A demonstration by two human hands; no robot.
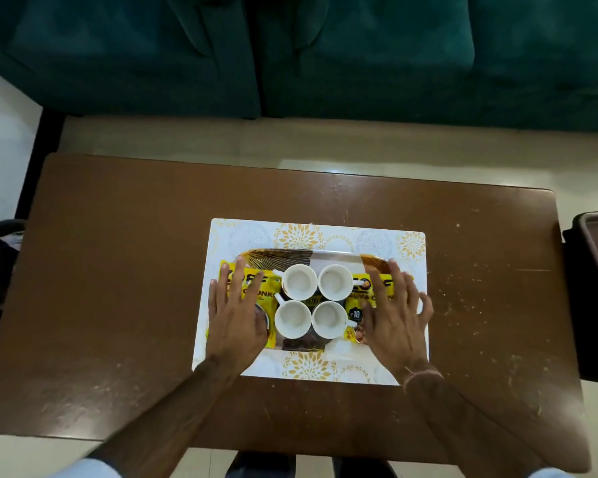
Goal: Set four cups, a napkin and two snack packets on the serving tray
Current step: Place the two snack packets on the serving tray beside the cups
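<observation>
Head view: the serving tray point(332, 254) lies crosswise on a placemat point(311, 369) on the tabletop point(118, 270), carrying four cups point(311, 303) between two snack packets. Both hands, left point(237, 319) and right point(396, 319), hover flat and empty over its short ends, equally near.

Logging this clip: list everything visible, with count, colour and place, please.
cups: four, white, empty, clustered mid-tray
snack packets: two, yellow, one at each end of the tray, partly under the hands
serving tray: one, brown and white, on the placemat
placemat: one, white with gold pattern, table centre
table: one, brown
sofa: one, dark green, beyond the table
napkin: cannot make one out
left hand, right hand: open, flat over the packets
</observation>
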